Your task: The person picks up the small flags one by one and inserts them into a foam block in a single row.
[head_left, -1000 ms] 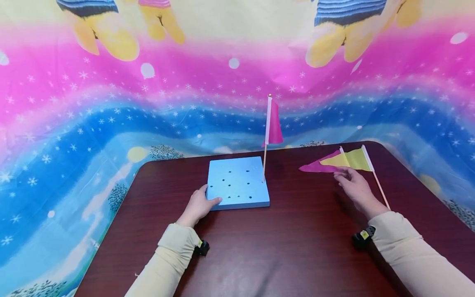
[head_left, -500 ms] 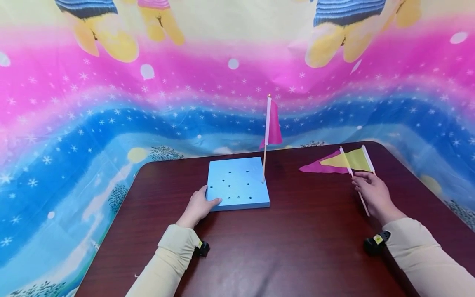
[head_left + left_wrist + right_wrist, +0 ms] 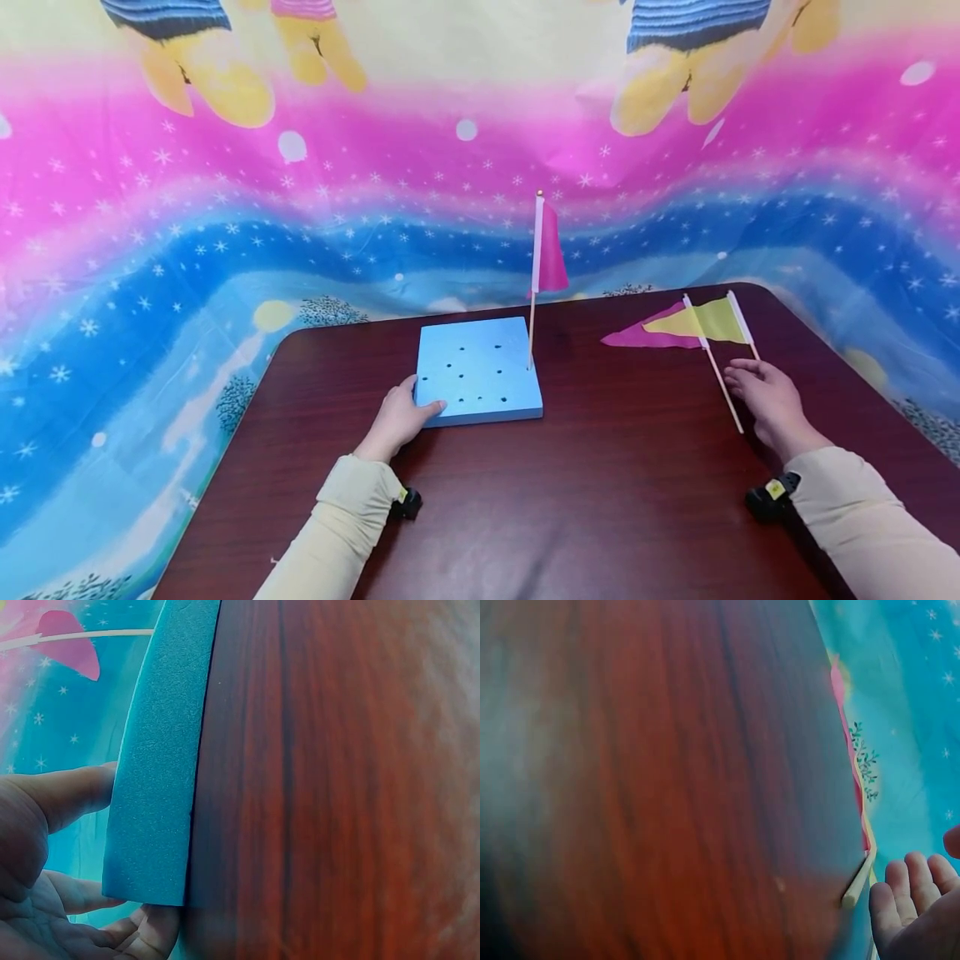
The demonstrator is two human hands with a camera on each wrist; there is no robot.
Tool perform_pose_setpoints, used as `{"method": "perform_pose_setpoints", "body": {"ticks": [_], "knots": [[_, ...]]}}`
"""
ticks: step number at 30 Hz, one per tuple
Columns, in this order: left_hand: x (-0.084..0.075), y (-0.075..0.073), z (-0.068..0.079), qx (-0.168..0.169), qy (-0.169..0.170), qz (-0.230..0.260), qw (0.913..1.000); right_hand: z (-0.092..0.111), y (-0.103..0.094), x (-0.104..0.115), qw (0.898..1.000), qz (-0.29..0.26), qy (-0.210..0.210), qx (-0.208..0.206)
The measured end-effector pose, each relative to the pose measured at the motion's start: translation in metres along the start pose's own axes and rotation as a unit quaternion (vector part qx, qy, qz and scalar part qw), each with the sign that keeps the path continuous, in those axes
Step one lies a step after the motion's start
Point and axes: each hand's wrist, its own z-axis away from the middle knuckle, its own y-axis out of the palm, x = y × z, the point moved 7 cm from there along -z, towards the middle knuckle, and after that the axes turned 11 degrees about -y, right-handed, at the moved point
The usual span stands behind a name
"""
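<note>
In the head view, a light blue foam board [image 3: 480,362] with several small holes lies on the table. My left hand [image 3: 396,421] grips its near left corner, thumb [image 3: 79,793] on the top face and fingers at the side. A pink flag [image 3: 551,254] stands upright near the board's right edge. To the right, a magenta triangular flag [image 3: 637,336] lies flat, partly under a yellow-green triangular flag [image 3: 722,322]. My right hand [image 3: 772,407], fingers loosely extended, is over the yellow-green flag's stick and hides its lower part; contact cannot be told. One stick end [image 3: 851,896] shows in the right wrist view.
The dark reddish-brown wooden table [image 3: 600,483] has rounded far corners. Behind it hangs a pink and blue patterned cloth [image 3: 420,167], close to the table's far edge and sides.
My right hand has moved right and toward me, from beside the magenta flag past its stick to the yellow-green flag's stick. The left hand keeps its grip; board and flags look unmoved.
</note>
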Motion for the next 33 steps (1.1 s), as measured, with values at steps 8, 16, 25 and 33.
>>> {"method": "perform_pose_setpoints", "body": {"ticks": [8,16,25,33], "knots": [[-0.0012,-0.0011,0.0005,0.000,0.001,0.004,1.0000,0.0001,-0.0042,-0.0030,1.000,-0.016,0.013,-0.003],[-0.0016,-0.0018,-0.0019,-0.001,0.007,-0.002,1.0000,0.0013,-0.0070,-0.0034,0.995,0.095,0.014,0.006],[-0.0032,-0.0026,-0.0019,-0.005,0.012,-0.002,0.9999,0.0014,-0.0051,-0.0041,0.983,0.180,-0.010,0.039],[-0.0029,-0.0028,-0.0007,-0.001,0.007,-0.001,1.0000,-0.0038,-0.0010,-0.0038,0.970,0.234,-0.019,0.062]]}}
